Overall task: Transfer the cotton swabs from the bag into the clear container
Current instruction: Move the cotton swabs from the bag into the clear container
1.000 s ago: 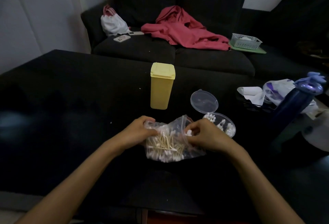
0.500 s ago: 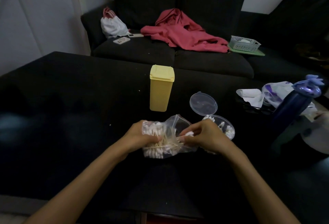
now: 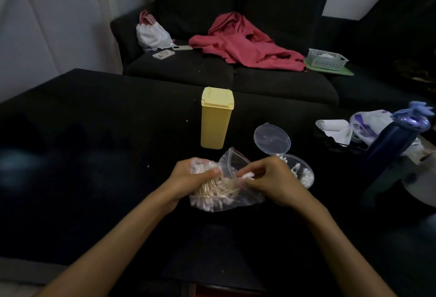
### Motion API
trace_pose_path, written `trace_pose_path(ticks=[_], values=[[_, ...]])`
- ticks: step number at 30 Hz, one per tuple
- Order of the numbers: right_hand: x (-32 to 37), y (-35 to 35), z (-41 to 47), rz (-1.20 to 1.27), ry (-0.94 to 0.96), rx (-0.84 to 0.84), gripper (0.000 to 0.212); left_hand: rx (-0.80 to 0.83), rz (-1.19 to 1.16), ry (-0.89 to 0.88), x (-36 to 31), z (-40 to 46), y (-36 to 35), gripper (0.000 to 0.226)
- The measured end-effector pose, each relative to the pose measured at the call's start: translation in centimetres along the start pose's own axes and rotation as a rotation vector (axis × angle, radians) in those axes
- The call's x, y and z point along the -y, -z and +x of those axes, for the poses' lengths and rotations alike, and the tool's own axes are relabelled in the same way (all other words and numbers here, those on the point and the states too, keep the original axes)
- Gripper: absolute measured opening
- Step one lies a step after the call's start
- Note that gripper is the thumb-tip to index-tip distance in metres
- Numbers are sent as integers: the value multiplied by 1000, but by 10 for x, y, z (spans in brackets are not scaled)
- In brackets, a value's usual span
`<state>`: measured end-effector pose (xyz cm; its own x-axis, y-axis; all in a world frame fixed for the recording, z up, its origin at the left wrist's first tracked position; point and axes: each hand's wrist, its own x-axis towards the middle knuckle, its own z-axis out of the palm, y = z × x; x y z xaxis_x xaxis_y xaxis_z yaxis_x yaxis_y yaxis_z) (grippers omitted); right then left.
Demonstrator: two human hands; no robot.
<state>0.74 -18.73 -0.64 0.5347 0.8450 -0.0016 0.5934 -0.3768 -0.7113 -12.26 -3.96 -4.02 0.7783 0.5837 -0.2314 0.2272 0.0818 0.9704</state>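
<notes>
While the left hand (image 3: pixel 188 176) grips the clear plastic zip bag (image 3: pixel 226 183) from its 9 o'clock side, fingers curled over the packed white-tipped wooden cotton swabs (image 3: pixel 212 193), the right hand (image 3: pixel 271 178) pinches a few swab tips at the bag's open mouth, at 3 o'clock. Both hands hold the bag between them, low over the black counter (image 3: pixel 94 155). Inside it the swabs lie bundled, their long axes running roughly 8 to 2 o'clock. Just beyond the right hand, at 2 o'clock, sits the round clear container (image 3: pixel 304 174), swabs already in it, its hinged lid (image 3: pixel 271 139) open. Farther at 12 o'clock stands a tall yellow lidded box (image 3: pixel 215 118).
</notes>
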Motion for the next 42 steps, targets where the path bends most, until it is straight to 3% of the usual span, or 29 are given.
trace_pose_path(ticks=[7, 10, 18, 24, 26, 29, 33, 38, 42], values=[[3, 11, -3, -11, 12, 30, 12, -25, 89, -78, -4, 3, -2, 23], [2, 23, -4, 136, -87, -24, 9, -26, 185, -150, -6, 5, 5, 24], [0, 22, -4, 335, -133, -24, 12, 13, 106, -47, -3, 7, 9, 24], [-6, 30, -4, 362, -142, -95, 18, -105, 242, -26, 4, 14, 17, 24], [-10, 35, -3, 377, -165, -133, 18, -164, 376, -15, 4, 15, 22, 38], [-12, 42, -3, 425, -179, -184, 17, -237, 484, 9, 2, 16, 23, 86], [-12, 55, -6, 449, -207, -242, 12, -328, 534, -74, -7, 11, 17, 103], [-20, 73, -12, 550, -267, -323, 18, -301, 835, -336, -23, 2, 8, 86], [-29, 86, -16, 626, -314, -365, 17, -337, 846, -511, -42, -4, -8, 45]])
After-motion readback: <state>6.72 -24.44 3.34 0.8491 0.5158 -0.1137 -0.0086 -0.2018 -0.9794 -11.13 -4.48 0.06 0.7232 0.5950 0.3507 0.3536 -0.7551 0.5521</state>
